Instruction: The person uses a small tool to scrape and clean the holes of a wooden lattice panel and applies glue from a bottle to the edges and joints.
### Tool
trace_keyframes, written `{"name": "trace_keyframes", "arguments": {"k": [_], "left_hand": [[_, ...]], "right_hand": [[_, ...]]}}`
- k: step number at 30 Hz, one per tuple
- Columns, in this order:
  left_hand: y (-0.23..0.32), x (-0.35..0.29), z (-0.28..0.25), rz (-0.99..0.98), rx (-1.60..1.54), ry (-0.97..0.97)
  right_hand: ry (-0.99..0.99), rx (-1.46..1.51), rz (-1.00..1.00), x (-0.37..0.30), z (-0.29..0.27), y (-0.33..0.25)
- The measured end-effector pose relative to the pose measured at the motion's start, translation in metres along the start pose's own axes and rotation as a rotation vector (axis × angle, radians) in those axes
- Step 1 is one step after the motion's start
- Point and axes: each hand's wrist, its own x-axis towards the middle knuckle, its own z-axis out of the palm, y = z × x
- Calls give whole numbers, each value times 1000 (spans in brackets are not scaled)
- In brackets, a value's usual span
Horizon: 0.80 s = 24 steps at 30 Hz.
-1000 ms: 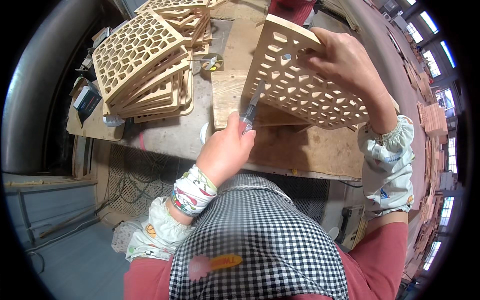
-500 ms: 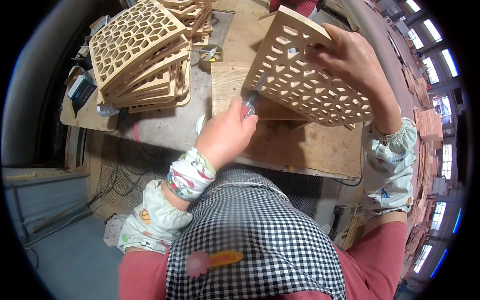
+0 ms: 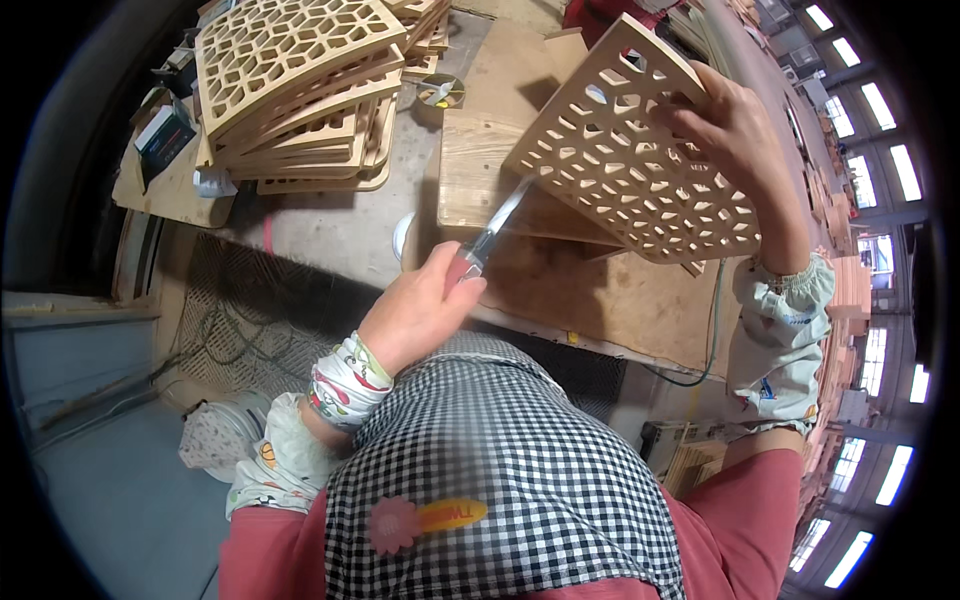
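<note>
My left hand (image 3: 418,308) is closed around the red handle of a utility knife (image 3: 488,238). Its long blade points up and to the right, the tip close to the lower left corner of a pale wooden lattice panel (image 3: 562,118). My right hand (image 3: 738,128) grips that panel by its upper right edge, some fingers at the cut-outs. The panel is held tilted, its face full of angular holes turned toward me. Below it stands a wooden block (image 3: 478,165) on a brown board (image 3: 640,310). Where the panel's underside meets the block is partly hidden.
Stacked lattice panels (image 3: 300,75) stand at the left of the table. Beside them are a round tub (image 3: 440,92) with small things in it and a dark box (image 3: 165,135). A green cord (image 3: 714,320) hangs over the front edge at the right.
My left hand has drawn the knife down and left, away from the panel's face, showing more blade. The panel and my right hand sit slightly further right in view.
</note>
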Motion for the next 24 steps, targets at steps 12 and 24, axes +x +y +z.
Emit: {"name": "trace_keyframes", "arguments": {"k": [12,24], "left_hand": [[-23,-25,-19,-106,-746,-48],[3,-45,-44,217,-277,166]], "right_hand": [[437,717,239,-64,-31,25],[621,798,125,-126,10,68]]}}
